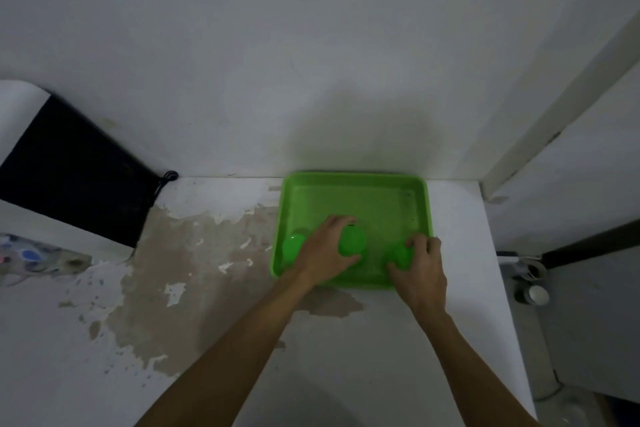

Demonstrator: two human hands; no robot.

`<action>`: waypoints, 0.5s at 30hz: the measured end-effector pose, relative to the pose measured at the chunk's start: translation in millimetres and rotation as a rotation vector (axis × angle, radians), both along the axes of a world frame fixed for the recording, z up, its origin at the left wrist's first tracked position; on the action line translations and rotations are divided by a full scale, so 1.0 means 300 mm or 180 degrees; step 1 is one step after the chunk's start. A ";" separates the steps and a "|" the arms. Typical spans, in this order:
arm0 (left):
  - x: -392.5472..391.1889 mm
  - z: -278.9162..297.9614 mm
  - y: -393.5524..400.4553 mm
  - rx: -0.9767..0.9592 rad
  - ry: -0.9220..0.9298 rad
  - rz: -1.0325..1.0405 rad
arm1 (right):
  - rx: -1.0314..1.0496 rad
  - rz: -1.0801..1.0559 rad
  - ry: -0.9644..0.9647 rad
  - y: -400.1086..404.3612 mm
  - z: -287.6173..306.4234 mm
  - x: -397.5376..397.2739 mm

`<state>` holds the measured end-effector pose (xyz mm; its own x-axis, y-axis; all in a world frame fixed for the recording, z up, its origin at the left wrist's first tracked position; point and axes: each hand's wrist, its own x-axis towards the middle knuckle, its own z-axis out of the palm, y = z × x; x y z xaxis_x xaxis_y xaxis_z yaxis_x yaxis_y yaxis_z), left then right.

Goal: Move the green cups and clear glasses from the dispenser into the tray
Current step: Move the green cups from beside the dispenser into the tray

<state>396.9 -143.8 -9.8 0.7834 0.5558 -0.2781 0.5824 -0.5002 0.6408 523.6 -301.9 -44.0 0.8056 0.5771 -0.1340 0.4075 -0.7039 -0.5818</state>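
Here the left hand [325, 253] wraps its fingers around the middle cup [352, 240], and the right hand [420, 267] grips the right cup [400, 254]. Three green cups sit in a row along the near side of one green tray [356, 194]; the left cup [293, 246] stands untouched. All look upright.

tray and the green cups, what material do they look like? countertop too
Tray: looks like moulded plastic, uniform bright green, rounded rim, dull sheen.
Green cups: likely plastic, glossier and slightly translucent; they seem to glow.
Countertop: white coating flaked off in patches over a tan base; base material unclear.
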 end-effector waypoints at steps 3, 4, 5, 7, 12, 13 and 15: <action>0.007 -0.008 -0.002 0.0046 0.0037 -0.0017 | 0.0071 0.0035 -0.0024 -0.009 -0.005 -0.010; 0.005 -0.010 -0.002 0.0057 0.0031 0.0018 | 0.0093 0.0052 -0.0029 -0.006 -0.005 -0.012; 0.002 -0.011 -0.002 0.0072 0.0023 0.0058 | 0.0098 0.0060 -0.0028 -0.003 -0.004 -0.014; -0.006 -0.013 -0.010 0.0063 0.0060 0.0073 | 0.0086 0.0037 -0.0007 -0.002 -0.004 -0.017; -0.044 -0.021 -0.055 0.0093 0.0029 0.0096 | 0.0091 0.0038 -0.0063 -0.004 -0.005 -0.030; -0.049 -0.023 -0.059 0.0092 0.0003 0.0156 | 0.0091 0.0035 -0.0055 -0.004 -0.004 -0.032; -0.052 -0.021 -0.064 0.0063 -0.0021 0.0246 | 0.0094 0.0046 -0.0036 -0.007 -0.004 -0.035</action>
<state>381.3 -162.9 -16.2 0.7398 0.6199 -0.2616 0.6155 -0.4665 0.6352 513.1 -304.0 -45.2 0.7985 0.5924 -0.1076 0.4242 -0.6804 -0.5976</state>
